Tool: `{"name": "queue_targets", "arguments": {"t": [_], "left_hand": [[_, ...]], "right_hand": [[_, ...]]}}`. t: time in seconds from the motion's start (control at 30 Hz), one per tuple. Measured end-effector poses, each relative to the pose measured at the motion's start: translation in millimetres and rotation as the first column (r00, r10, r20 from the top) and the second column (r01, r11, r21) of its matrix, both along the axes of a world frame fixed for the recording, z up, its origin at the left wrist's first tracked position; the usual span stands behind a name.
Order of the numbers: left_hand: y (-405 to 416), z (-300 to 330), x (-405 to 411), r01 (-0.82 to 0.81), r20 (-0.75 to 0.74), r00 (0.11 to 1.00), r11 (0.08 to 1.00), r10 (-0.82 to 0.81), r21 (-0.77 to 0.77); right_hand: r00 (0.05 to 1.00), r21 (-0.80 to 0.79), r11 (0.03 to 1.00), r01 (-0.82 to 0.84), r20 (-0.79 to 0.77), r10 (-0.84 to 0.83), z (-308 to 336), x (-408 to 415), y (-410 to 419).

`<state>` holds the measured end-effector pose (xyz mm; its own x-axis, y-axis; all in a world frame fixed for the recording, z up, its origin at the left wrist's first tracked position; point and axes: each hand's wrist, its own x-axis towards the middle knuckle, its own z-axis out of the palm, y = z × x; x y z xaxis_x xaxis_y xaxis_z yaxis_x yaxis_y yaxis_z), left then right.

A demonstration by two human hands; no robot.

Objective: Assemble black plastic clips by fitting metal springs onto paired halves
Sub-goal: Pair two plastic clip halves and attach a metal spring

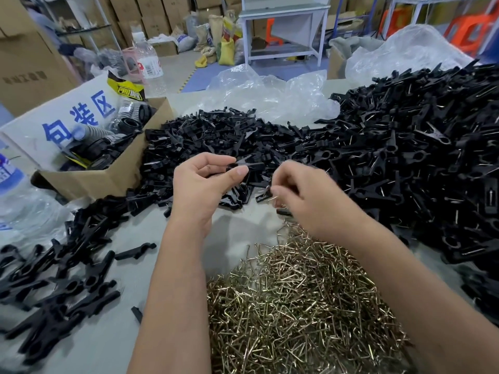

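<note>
Grip: left hand (201, 184) pinches paired halves (247, 166) between thumb and forefinger; right hand (302, 195) curls on a spring (273, 198) (barely visible).
Axis: halves lie left-right, free end pointing at right hand.
Gap: spring just below-right of halves, near.
Supply: springs pile (299, 300) under right forearm.

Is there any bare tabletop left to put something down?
Yes: a grey patch between the wrists, bordered by the spring pile below and loose halves above. Another strip lies between the left forearm and the near-left clips. The right side is crowded.
</note>
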<state>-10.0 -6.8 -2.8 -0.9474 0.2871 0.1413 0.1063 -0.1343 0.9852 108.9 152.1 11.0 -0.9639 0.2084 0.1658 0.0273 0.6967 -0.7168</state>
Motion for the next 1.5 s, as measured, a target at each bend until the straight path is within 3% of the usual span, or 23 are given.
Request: {"name": "queue_targets", "arguments": {"t": [0.33, 0.57, 0.8, 1.27, 1.37, 1.5], "left_hand": [[0, 1, 1, 0.052, -0.079, 0.995, 0.997, -0.057, -0.058], [-1, 6, 6, 0.155, -0.135, 0.977, 0.985, -0.163, -0.071], [1, 7, 8, 0.243, -0.174, 0.951, 0.966, -0.256, -0.09], [2, 7, 10, 0.31, -0.174, 0.926, 0.939, -0.334, -0.151], [1, 8, 10, 0.309, -0.17, 0.929, 0.942, -0.329, -0.132], [2, 8, 10, 0.328, -0.166, 0.928, 0.943, -0.333, -0.062]], "right_hand": [[0.984, -0.408, 0.905, 0.119, -0.074, -0.163, -2, 3, 21], [0.931, -0.727, 0.654, 0.212, -0.052, -0.36, -2, -2, 21], [0.929, -0.783, 0.594, 0.188, -0.054, -0.366, -4, -4, 12], [0.894, -0.719, 0.656, 0.231, -0.108, -0.434, -9, -6, 5], [0.942, -0.797, 0.588, 0.136, -0.08, -0.327, -3, -2, 7], [0.988, -0.923, 0.384, 0.014, -0.046, -0.148, 3, 0, 12]]}}
